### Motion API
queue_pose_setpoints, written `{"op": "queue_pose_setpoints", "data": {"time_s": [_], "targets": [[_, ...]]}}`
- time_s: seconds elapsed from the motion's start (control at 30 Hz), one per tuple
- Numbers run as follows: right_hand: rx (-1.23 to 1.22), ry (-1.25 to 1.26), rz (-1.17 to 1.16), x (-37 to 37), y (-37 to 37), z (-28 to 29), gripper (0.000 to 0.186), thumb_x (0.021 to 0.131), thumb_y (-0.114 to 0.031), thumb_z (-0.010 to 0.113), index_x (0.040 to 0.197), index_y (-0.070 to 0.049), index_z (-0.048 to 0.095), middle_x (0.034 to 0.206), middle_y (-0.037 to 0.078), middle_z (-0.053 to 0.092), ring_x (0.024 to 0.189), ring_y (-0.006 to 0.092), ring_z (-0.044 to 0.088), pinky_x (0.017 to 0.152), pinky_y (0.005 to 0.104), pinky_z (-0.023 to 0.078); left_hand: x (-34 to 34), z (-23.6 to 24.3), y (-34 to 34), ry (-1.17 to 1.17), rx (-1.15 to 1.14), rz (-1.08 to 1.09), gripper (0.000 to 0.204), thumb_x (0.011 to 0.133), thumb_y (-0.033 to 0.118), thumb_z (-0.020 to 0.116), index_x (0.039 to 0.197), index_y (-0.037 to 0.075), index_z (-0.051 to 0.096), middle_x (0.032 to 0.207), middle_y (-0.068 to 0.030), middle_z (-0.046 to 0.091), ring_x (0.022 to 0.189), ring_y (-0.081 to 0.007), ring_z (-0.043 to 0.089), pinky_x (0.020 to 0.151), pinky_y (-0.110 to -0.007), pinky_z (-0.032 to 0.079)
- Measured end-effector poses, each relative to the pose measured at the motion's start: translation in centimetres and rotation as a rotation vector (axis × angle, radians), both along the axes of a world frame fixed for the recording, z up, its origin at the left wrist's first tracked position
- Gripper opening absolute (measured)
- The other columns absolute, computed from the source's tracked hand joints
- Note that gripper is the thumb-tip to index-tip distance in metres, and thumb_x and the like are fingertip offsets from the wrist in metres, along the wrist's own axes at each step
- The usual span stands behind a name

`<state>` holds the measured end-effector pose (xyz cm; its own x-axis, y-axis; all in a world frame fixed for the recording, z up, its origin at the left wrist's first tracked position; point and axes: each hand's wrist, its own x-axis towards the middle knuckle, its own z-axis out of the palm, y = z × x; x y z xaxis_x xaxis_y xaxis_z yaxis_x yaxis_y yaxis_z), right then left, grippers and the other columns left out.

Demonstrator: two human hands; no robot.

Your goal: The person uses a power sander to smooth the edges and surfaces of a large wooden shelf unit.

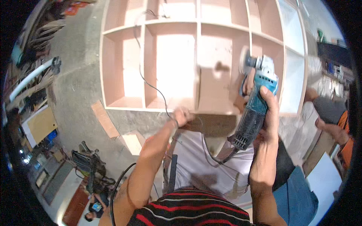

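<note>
Two strips of thin board lie on the concrete floor at left: a brown strip (105, 119) and, just beside it, a paler piece (132, 144). Right of them lies a wooden shelf unit (128, 108), its compartments facing up. A thin dark cable (154, 87) crosses it, running down to the left wrist. The left hand (183, 116), blurred, is at the unit's near edge; I cannot tell whether its fingers are closed on anything. The blue-and-black angle grinder (258, 96) is over the unit's right half and near edge, tilted, its round disc (244, 62) at the far end; whether the disc touches wood is unclear. The right hand (269, 109) is wrapped firmly around the grinder's body. Farther right, well apart from the grinder, is another person's hand (333, 132), below an orange sleeve (345, 148).
</note>
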<state>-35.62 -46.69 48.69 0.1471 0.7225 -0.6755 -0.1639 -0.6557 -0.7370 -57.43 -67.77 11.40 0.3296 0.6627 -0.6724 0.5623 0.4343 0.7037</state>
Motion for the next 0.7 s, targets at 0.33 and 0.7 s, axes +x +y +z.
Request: {"op": "queue_pose_setpoints", "data": {"time_s": [0.33,0.7], "targets": [[0.267,0.605,0.011,-5.4,-7.7,10.7,0.045,0.101,-0.035,0.067,0.128,0.000,0.057,0.097,0.012,0.068,0.080,0.0229,0.070,0.073,0.0375,0.062,-4.4,23.1,-5.3,-0.139,0.472,0.972,0.035,0.107,0.032,0.063,0.131,0.006,0.062,0.113,-0.0144,0.070,0.096,-0.0215,0.067,0.086,-0.037,0.055],[0.474,0.212,0.175,-9.4,-13.9,17.0,0.043,0.102,-0.036,0.068,0.125,-0.001,0.060,0.096,0.010,0.070,0.076,0.0222,0.072,0.066,0.0350,0.062,-0.3,51.4,-2.2,-0.729,0.274,0.480,0.069,0.079,0.032,0.090,0.126,-0.004,0.055,0.096,-0.0087,0.067,0.086,-0.0196,0.066,0.079,-0.036,0.056]]}}
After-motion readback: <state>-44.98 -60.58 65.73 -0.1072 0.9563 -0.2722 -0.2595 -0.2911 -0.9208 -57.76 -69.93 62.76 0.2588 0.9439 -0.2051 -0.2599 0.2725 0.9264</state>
